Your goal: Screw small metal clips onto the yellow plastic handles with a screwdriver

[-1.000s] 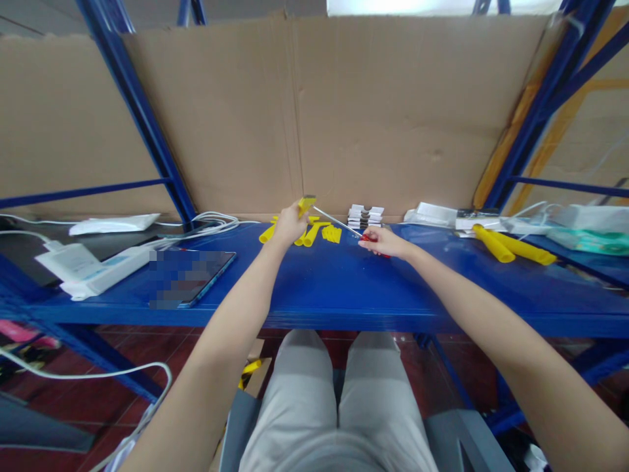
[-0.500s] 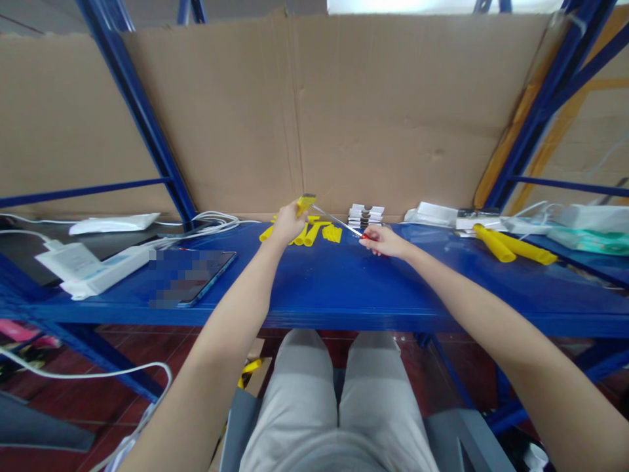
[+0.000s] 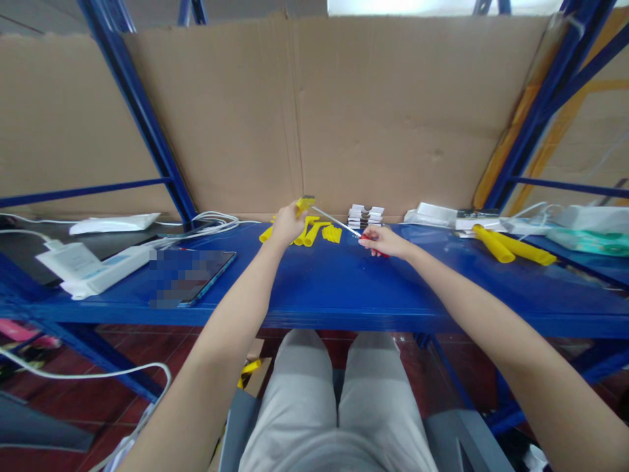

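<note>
My left hand (image 3: 287, 224) is closed around a yellow scraper head (image 3: 305, 203) with a dark strip along its top edge. In my right hand (image 3: 384, 241) is a screwdriver (image 3: 338, 221) with a red handle and a long metal shaft. The shaft points up and left, and its tip is at or very near the scraper head; contact is too small to make out. Below and beside my left hand lie several yellow handles (image 3: 310, 234), partly hidden by it. A small group of flat yellow pieces (image 3: 332, 234) lies just right of them.
Stacked white-and-dark packets (image 3: 365, 216) stand behind my right hand. Two yellow tubes (image 3: 514, 248) lie at right near white boxes (image 3: 432, 214). At left are a phone (image 3: 206, 278), a power strip (image 3: 111, 272) and coiled white cables (image 3: 216, 223). Cardboard (image 3: 393, 111) backs the blue table (image 3: 334, 288).
The screwdriver and my right hand have shifted very slightly left. My left hand and the yellow scraper head are almost where they were, a hair lower.
</note>
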A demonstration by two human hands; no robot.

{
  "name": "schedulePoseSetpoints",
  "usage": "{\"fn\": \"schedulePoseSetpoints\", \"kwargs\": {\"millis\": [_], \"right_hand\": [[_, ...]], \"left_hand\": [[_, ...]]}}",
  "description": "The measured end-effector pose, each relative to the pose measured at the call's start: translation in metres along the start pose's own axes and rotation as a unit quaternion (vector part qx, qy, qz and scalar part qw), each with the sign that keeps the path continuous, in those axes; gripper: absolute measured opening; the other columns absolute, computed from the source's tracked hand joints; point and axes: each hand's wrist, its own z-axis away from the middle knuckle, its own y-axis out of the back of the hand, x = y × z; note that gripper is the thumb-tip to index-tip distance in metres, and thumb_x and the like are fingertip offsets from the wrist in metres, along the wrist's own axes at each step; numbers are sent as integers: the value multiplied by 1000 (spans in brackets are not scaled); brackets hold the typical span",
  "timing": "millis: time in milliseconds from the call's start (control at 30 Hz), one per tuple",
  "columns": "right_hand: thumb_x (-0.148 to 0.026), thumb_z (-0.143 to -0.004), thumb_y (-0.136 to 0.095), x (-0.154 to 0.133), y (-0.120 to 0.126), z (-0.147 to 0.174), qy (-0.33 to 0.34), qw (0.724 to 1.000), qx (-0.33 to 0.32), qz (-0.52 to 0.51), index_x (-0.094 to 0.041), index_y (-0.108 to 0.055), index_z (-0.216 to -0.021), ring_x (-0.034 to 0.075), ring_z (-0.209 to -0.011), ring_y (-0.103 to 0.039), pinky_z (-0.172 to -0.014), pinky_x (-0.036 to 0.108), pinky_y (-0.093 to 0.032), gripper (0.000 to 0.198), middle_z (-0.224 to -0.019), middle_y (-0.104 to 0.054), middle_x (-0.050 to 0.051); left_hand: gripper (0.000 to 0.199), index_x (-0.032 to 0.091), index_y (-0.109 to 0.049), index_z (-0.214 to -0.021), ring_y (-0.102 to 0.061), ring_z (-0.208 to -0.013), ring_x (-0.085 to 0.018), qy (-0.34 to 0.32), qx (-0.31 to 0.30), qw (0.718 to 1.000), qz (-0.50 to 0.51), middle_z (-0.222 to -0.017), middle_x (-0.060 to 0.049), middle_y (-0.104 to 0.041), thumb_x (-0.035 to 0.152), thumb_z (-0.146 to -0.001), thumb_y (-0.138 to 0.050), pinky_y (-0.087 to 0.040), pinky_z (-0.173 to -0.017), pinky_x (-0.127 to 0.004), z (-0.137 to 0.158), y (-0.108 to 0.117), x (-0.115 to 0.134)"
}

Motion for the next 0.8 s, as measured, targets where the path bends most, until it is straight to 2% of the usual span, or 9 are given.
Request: {"fn": "schedulePoseSetpoints", "kwargs": {"millis": [100, 233, 333, 600, 800], "right_hand": [[-29, -78, -66, 3, 0, -1, 13, 1000, 2, -15, -19, -45, -73, 7, -43, -46, -43, 18, -38, 23, -52, -50, -6], [-32, -85, -57, 5, 1, -4, -11, 1000, -25, -9, -17, -51, -72, 6, -45, -46, -41, 16, -36, 21, -55, -52, -3], [-29, -88, -52, 3, 1, -4, -10, 999, -32, -5, -16, -54, -73, 5, -44, -45, -41, 16, -35, 20, -56, -52, -3], [-22, -79, -65, 0, -2, -1, 7, 1000, -5, -28, -19, -45, -73, 6, -44, -48, -43, 17, -39, 21, -54, -52, -6], [-27, -88, -52, 2, 1, -5, -9, 999, -40, -23, -15, -54, -73, 6, -46, -48, -43, 16, -37, 19, -54, -52, -3]], "left_hand": [[33, 11, -64, -109, -61, -101, -25, -1, 2, 1000, 2, -104, -15, -69, 27, -86, -47, -45, -85, -32, 0, 0, 0], [34, 13, -63, -111, -60, -104, -26, 12, 15, 1000, 2, -105, -15, -68, 29, -85, -48, -45, -86, -33, 1, 1, 0], [35, 13, -62, -113, -60, -106, -26, 18, 19, 1000, -3, -106, -15, -68, 29, -85, -48, -45, -87, -33, 1, 1, 0], [35, 11, -63, -111, -60, -107, -27, 12, 15, 1000, -1, -108, -17, -67, 30, -86, -47, -45, -89, -34, 1, 1, 2], [37, 11, -62, -114, -60, -106, -27, 22, 14, 1000, -1, -108, -16, -67, 31, -86, -46, -45, -89, -34, 1, 2, 1]]}}
